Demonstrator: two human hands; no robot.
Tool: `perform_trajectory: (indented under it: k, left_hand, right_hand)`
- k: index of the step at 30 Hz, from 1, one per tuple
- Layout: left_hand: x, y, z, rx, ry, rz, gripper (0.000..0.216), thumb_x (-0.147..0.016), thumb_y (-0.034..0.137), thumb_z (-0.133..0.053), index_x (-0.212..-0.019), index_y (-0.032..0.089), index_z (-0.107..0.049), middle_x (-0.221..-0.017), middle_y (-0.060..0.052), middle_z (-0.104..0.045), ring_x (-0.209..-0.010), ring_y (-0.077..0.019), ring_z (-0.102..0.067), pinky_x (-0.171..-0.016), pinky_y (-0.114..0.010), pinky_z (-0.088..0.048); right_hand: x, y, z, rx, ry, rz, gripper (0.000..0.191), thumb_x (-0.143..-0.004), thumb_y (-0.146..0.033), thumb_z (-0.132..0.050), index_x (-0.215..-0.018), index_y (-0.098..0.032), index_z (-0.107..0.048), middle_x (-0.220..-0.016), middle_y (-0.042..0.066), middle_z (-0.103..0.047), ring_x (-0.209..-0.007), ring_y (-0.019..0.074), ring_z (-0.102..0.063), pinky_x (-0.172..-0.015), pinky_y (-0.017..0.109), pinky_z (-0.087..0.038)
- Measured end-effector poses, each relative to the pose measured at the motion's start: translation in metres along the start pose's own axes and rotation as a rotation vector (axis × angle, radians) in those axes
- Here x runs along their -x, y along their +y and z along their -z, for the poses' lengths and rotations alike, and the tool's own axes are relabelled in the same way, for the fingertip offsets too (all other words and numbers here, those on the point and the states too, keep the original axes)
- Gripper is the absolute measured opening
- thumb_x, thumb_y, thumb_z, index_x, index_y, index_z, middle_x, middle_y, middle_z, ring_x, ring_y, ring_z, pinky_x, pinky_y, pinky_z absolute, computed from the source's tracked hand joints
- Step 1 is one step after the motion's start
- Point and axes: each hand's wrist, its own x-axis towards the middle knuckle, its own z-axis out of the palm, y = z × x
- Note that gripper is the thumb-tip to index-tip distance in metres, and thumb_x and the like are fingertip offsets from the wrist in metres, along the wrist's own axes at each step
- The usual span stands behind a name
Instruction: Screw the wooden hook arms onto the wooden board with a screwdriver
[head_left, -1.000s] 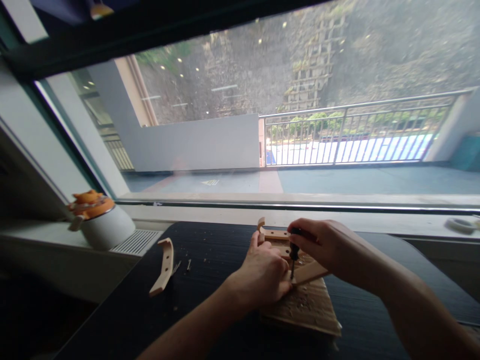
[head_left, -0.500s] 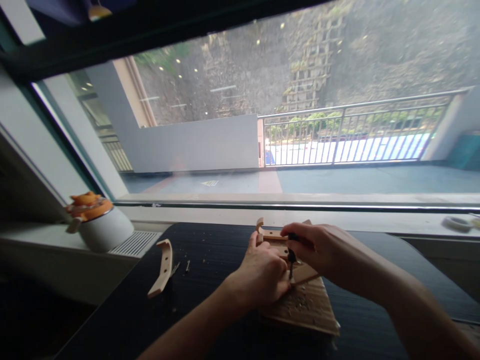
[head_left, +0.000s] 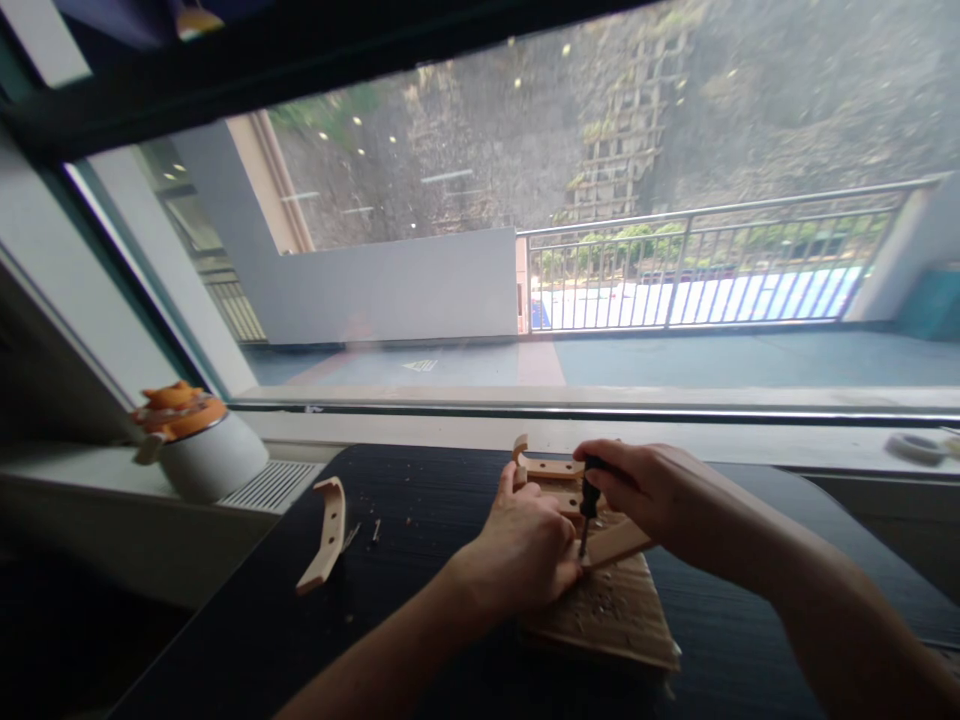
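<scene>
A small wooden assembly with curved, drilled pieces lies on a flat wooden board on the dark table. My left hand is closed and presses down on the wooden parts beside a slanting wooden strip. My right hand grips the black handle of a small screwdriver, held upright with its tip down at the wood right by my left thumb. Wood shavings lie on the board.
A loose curved wooden piece lies on the table's left part, with two small screws beside it. A white pot with an orange lid stands on the sill at left. A tape roll lies at far right. A large window runs behind.
My right hand and the screwdriver shifted slightly left and then back right over the wood, as in turning. My left hand stayed pressed on the parts.
</scene>
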Motion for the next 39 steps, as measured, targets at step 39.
perform_trajectory:
  k: [39]
  left_hand:
    - [0.000,-0.001,-0.002,0.020,0.012,-0.007,0.019,-0.081,0.034,-0.063,-0.072,0.019,-0.069,-0.089,-0.003,-0.069,-0.103,-0.0276,-0.058,-0.110,-0.057,-0.017]
  right_hand:
    - [-0.002,-0.005,-0.002,-0.021,0.008,0.001,0.022,-0.093,-0.035,-0.047,-0.088,-0.022,-0.065,-0.066,-0.002,-0.063,-0.058,0.0133,-0.051,-0.053,0.026,-0.030]
